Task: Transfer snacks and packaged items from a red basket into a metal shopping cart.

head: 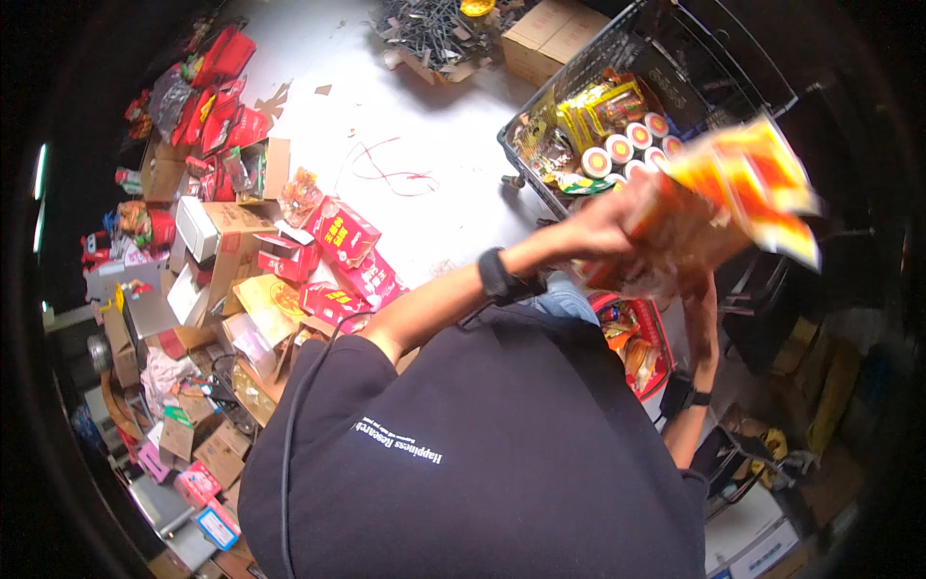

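Blurred plastic food packets, orange, yellow and white (752,181) with reddish-brown ones (680,239) beside them, are held up over the near end of a shopping cart (532,177). My left hand (615,217) grips the reddish-brown packets from the left. From below right, my right hand (698,282) reaches up to the same packets; its fingers are hidden behind them. White-lidded round containers (620,148) and yellow-trimmed food packs (600,112) lie in the cart. Under my forearms, a red basket (662,347) holds more packaged food (640,362).
Red gift boxes (343,231), open cardboard boxes (235,239) and mixed goods are piled on the left. A closed carton (553,40) and a heap of dark strips (438,36) stand beyond. Thin red strings (391,174) lie on the pale floor. More cartons are at lower right.
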### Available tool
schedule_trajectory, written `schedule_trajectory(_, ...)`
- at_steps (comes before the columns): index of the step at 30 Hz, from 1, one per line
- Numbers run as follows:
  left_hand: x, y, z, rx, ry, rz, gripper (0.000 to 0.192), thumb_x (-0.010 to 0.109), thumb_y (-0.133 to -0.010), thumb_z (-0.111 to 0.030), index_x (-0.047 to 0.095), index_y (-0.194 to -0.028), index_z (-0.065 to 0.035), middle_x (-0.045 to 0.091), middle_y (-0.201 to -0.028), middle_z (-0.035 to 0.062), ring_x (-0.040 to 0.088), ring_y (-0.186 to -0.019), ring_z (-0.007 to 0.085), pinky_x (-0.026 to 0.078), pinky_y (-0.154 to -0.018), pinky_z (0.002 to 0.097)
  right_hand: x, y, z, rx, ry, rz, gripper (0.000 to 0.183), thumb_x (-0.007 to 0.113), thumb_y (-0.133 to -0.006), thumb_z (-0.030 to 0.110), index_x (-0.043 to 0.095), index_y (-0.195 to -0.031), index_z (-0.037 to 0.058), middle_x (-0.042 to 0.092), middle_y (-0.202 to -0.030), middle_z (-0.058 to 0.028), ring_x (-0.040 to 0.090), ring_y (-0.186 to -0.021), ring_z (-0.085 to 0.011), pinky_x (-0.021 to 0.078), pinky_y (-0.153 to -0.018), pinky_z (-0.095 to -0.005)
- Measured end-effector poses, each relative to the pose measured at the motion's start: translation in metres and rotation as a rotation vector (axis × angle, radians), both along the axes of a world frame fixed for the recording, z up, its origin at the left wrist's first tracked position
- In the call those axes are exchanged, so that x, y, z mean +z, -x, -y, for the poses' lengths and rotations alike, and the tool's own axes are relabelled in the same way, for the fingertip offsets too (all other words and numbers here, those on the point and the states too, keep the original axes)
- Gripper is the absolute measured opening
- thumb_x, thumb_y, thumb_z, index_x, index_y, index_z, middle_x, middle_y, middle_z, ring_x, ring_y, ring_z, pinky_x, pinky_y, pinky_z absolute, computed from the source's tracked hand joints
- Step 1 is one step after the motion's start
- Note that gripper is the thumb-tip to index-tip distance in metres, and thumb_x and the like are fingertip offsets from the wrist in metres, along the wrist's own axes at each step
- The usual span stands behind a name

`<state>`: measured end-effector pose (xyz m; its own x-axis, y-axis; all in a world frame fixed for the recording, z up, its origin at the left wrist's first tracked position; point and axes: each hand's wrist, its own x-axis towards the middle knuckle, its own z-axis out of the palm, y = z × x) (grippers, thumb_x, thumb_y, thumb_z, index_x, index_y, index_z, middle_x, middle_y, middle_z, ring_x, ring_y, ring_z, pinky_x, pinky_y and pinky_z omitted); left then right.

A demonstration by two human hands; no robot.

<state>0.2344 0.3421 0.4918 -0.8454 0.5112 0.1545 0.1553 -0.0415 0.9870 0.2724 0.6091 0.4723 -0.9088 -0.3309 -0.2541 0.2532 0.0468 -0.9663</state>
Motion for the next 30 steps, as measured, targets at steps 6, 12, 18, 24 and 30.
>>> schedule_trajectory(6, -0.042, 0.03, -0.066, 0.135, 0.057, -0.382, 0.096, 0.061, -0.064, -0.007, -0.001, -0.137, -0.0049, 0.022, -0.137, 0.0207, 0.038, -0.118, 0.0352, 0.03, -0.099, 0.0326, -0.045, 0.027, -0.034, -0.005, -0.532, -0.111, 0.054, 0.061, -0.079, 0.018, 0.036, -0.124, 0.0023, 0.045, -0.122, -0.0092, 0.044, -0.109, -0.0184, 0.0366, -0.091, -0.0302)
schedule_trajectory(12, -0.051, 0.059, -0.024, 0.198, 0.236, 0.031, 0.079, 0.067, -0.065, -0.009, 0.022, -0.129, -0.0035, 0.054, -0.096, 0.0252, 0.055, -0.092, 0.0377, 0.046, -0.074, 0.037, -0.066, 0.053, -0.017, 0.046, -0.686, -0.078, 0.039, 0.055, -0.082, 0.012, 0.043, -0.119, 0.0029, 0.051, -0.117, -0.0087, 0.049, -0.104, -0.019, 0.0394, -0.087, -0.0309)
schedule_trajectory(18, -0.073, 0.095, 0.047, 0.512, 0.02, -0.01, 0.059, 0.072, -0.063, -0.009, 0.04, -0.113, -0.0035, 0.06, -0.094, 0.0188, 0.06, -0.086, 0.0286, 0.047, -0.073, 0.0384, -0.092, 0.12, 0.036, 0.06, -0.589, -0.144, 0.041, 0.058, -0.079, 0.012, 0.044, -0.117, 0.0028, 0.051, -0.117, -0.0101, 0.048, -0.106, -0.0206, 0.0381, -0.089, -0.0312)
schedule_trajectory(24, -0.141, 0.121, 0.13, 0.527, 0.033, 0.264, 0.019, 0.062, -0.073, 0.001, 0.051, -0.088, 0.0007, 0.057, -0.089, 0.0112, 0.053, -0.085, 0.016, 0.043, -0.076, 0.0286, -0.137, 0.206, 0.121, 0.126, -0.457, -0.173, 0.043, 0.06, -0.076, 0.012, 0.045, -0.115, 0.0027, 0.051, -0.118, -0.0116, 0.047, -0.108, -0.0222, 0.0368, -0.091, -0.0316)
schedule_trajectory(30, -0.19, 0.131, 0.174, 0.217, 0.146, 0.491, 0.059, 0.064, -0.073, -0.001, 0.039, -0.126, -0.0027, 0.053, -0.116, 0.0117, 0.05, -0.105, 0.0174, 0.042, -0.09, 0.0313, -0.21, 0.25, 0.214, 0.252, -0.248, -0.046, 0.044, 0.062, -0.073, 0.012, 0.046, -0.114, 0.0026, 0.05, -0.118, -0.013, 0.047, -0.11, -0.0238, 0.0355, -0.093, -0.0319)
